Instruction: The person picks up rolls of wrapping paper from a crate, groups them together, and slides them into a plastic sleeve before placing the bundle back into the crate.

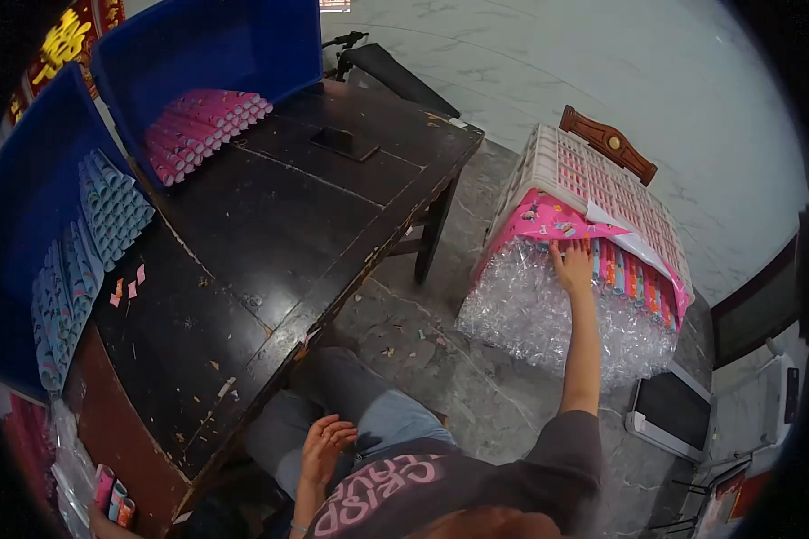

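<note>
My right hand (573,265) reaches out to the wrapped bundle at the right, its fingers stretched and spread on the ends of a row of colourful paper rolls (634,283). A pink printed sheet (557,216) lies folded back just above the fingers. Clear crinkled wrap (539,310) covers the near side of the bundle. My left hand (326,445) hangs over my lap near the table edge, with fingers loosely bent and apart and nothing visible in them.
A dark worn table (279,234) stands at the left with paper scraps and a dark flat object (343,144). Blue bins (207,54) hold pink rolls (202,130) and blue rolls (112,211). A white crate (611,184) stands behind the bundle. Another person's hand (108,525) holds rolls.
</note>
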{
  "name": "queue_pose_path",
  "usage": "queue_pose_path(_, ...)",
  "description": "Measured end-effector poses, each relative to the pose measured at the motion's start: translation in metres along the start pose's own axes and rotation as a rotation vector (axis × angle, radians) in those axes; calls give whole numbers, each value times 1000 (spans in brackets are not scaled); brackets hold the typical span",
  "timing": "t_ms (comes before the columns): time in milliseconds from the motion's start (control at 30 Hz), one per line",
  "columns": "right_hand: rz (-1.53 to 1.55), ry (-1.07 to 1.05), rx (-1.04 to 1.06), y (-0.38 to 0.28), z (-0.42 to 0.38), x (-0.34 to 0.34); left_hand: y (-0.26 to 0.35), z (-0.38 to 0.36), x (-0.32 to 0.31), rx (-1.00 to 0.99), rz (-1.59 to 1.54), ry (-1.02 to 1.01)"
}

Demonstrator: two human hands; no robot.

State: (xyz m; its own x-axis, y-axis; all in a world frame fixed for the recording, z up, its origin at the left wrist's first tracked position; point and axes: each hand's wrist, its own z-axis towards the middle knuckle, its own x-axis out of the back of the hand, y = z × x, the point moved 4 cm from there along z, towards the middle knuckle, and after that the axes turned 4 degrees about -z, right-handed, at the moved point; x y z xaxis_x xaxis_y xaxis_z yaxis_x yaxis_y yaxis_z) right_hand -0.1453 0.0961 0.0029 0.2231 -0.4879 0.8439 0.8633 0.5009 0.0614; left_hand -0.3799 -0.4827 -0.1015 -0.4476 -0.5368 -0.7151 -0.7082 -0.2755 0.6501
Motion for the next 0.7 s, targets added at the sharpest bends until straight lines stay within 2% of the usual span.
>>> queue_pose_path(67,-103,-135,-30,-7,7,0,4,1,0,10,-4,-32)
queue_pose_path(133,-112,-135,-63,-8,7,6,14,1,-4,18,-6,-67)
queue_pose_path(200,-444,-364,-18,-20,7,8,28,-1,-11,-31,38,-72)
queue_pose_path(233,-372,-281,90,-40,-2,33,37,-4,-15,-66,15,-49)
queue_pose_path(300,-219,-701,-21,-118,2,127,55,-19,-27,-126,87,-159)
queue_pose_path(333,13,-513,146,-147,1,150,61,-26,-26,-156,84,-227)
queue_pose_path(400,679,-334,535,-220,1,204,82,-43,-35,-249,133,-384)
queue_pose_path(467,1268,-376,823,-291,-9,262,111,-64,-43,-299,240,-405)
queue_pose_path(533,1884,-582,1106,-329,-14,288,145,-87,-52,-393,365,-381)
queue_pose_path(600,2245,-828,1359,-374,-23,347,165,-110,-50,-491,389,-287)
queue_pose_path(667,2296,-1185,1395,-407,-29,383,184,-129,-46,-671,400,-203)
queue_pose_path(700,2323,-1211,1409,-426,-31,379,191,-139,-42,-741,401,-166)
